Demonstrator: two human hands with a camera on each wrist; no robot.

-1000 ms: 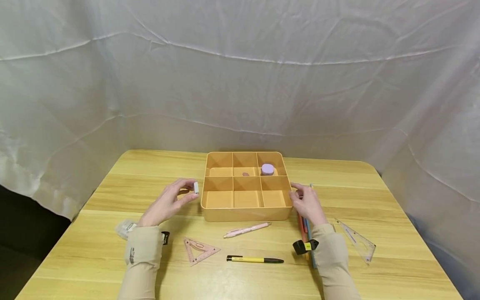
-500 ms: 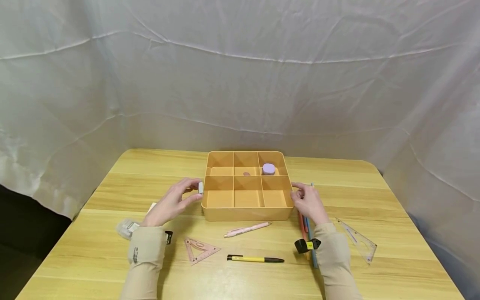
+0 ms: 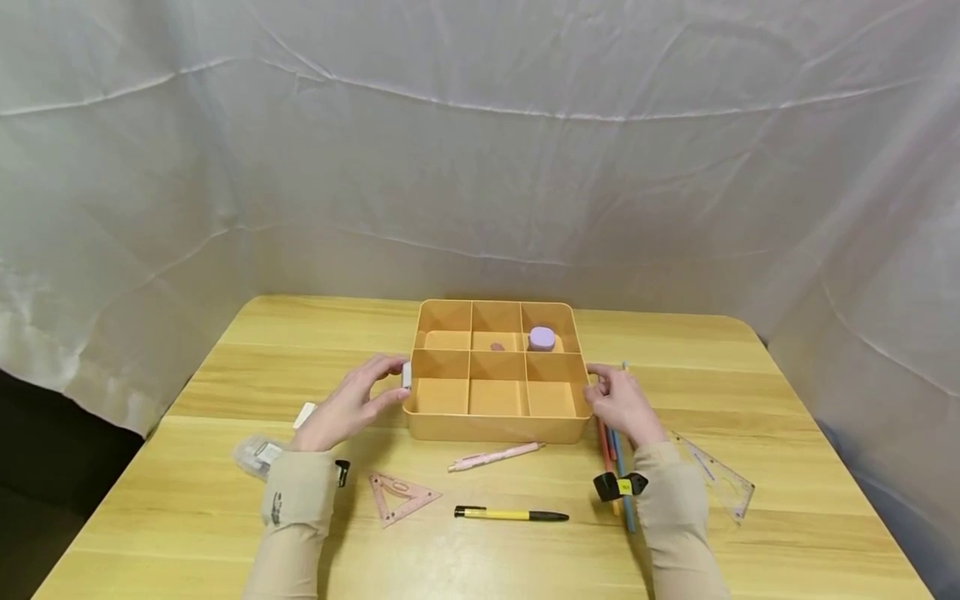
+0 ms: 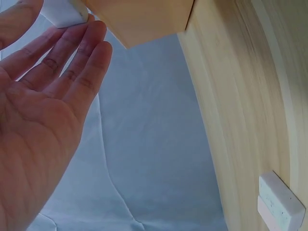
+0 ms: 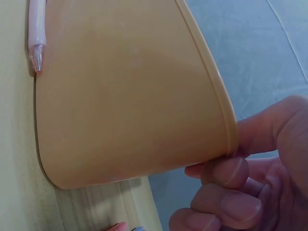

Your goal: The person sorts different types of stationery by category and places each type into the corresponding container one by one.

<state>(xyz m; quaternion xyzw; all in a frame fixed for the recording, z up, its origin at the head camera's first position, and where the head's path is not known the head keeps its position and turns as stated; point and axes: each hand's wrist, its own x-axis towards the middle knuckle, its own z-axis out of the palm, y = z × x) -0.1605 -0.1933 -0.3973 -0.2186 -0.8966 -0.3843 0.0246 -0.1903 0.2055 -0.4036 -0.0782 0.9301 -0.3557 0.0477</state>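
Note:
An orange organizer box (image 3: pixel 495 428) with several compartments sits mid-table. My left hand (image 3: pixel 352 404) pinches a small white eraser (image 3: pixel 407 375) between thumb and fingertips, right at the box's left rim. In the left wrist view the eraser (image 4: pixel 65 13) is partly cut off by the top edge, close to the box's corner (image 4: pixel 139 19). My right hand (image 3: pixel 622 408) holds the right side of the box by its rim; its curled fingers are plain in the right wrist view, by the box wall (image 5: pixel 130 86). A lilac rounded piece (image 3: pixel 542 338) and a small brownish-pink piece (image 3: pixel 497 347) lie in back compartments.
In front lie a pink pen (image 3: pixel 495 457), a yellow-black pen (image 3: pixel 512 515) and a pink set square (image 3: pixel 401 496). Coloured sticks (image 3: pixel 619 467) and a clear set square (image 3: pixel 720 479) are at right. Another white eraser (image 4: pixel 281 202) and a clear plastic packet (image 3: pixel 255 456) are at left.
My left hand has moved right with the eraser, up to the box's left rim. The box has shifted slightly to the right, with my right hand still at its right side.

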